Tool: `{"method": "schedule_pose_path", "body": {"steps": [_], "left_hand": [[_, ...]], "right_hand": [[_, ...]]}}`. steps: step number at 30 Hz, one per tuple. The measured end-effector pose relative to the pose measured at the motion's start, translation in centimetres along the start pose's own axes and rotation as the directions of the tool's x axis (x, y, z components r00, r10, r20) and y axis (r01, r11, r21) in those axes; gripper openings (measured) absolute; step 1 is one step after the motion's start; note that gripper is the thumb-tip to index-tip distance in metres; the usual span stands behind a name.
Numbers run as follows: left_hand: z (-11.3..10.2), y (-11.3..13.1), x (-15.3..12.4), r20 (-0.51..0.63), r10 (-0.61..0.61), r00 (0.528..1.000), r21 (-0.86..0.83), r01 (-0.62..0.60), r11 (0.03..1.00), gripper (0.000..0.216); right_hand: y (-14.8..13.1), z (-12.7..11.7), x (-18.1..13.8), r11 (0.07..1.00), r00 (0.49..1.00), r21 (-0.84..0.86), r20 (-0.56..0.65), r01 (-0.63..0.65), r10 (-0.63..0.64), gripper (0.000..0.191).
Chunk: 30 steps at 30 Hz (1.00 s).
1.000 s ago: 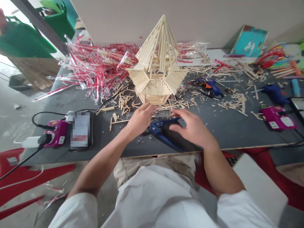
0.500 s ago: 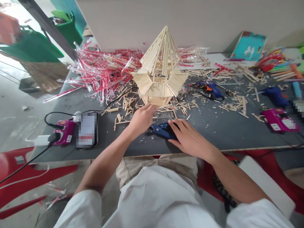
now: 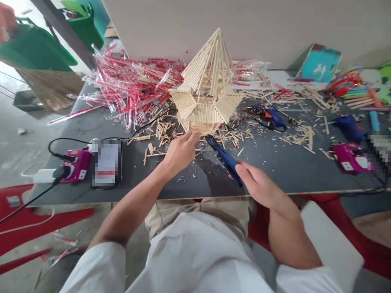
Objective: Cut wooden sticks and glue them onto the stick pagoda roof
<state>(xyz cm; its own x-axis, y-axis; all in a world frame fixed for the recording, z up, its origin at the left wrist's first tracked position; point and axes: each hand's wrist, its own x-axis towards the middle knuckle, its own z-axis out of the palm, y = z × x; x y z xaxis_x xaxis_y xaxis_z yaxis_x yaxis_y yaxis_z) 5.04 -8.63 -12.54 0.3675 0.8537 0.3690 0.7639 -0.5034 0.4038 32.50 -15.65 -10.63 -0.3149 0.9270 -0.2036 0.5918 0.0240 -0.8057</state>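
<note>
A pagoda-like model (image 3: 207, 91) built of wooden sticks stands at the middle back of the dark table (image 3: 299, 171). My left hand (image 3: 181, 151) rests at the model's base with fingers curled together, pinching something I cannot make out. My right hand (image 3: 259, 185) is closed on the handles of blue pliers (image 3: 224, 158), lifted off the table, with the jaws pointing toward the model's base.
Cut stick pieces (image 3: 160, 132) litter the table. Red-and-clear wrappers (image 3: 131, 87) pile at back left. A phone (image 3: 106, 162) and a magenta power strip (image 3: 76, 165) lie left. Blue glue guns (image 3: 270, 114) and a second magenta strip (image 3: 351, 160) lie right. Red chairs stand below.
My right hand has closed on the blue pliers and lifted them off the table, turning the jaws toward the model. My left hand has stayed at the model's base.
</note>
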Motion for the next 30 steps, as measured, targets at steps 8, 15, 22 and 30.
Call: {"method": "schedule_pose_path", "body": {"steps": [8,15,22,30], "left_hand": [[0.2,0.3,-0.2,0.024,0.011,1.0,-0.037,-0.01,0.999,0.031],[0.6,0.7,-0.6,0.041,0.081,0.996,0.002,-0.081,0.997,0.034],[0.9,0.6,-0.8,0.042,0.061,0.997,0.073,-0.064,0.995,0.026],[1.3,0.7,-1.0,0.049,0.042,0.998,0.088,-0.047,0.995,0.026]], "right_hand": [[-0.8,2.3,0.6,0.963,0.997,0.265,-0.043,-0.053,0.066,0.046],[-1.5,3.4,0.5,0.955,0.991,0.294,-0.106,-0.045,0.079,0.047],[-2.3,3.9,0.2,0.983,0.988,0.18,-0.141,-0.044,0.07,0.053],[-2.3,4.2,0.2,0.993,0.986,0.112,-0.166,0.022,-0.004,0.048]]}}
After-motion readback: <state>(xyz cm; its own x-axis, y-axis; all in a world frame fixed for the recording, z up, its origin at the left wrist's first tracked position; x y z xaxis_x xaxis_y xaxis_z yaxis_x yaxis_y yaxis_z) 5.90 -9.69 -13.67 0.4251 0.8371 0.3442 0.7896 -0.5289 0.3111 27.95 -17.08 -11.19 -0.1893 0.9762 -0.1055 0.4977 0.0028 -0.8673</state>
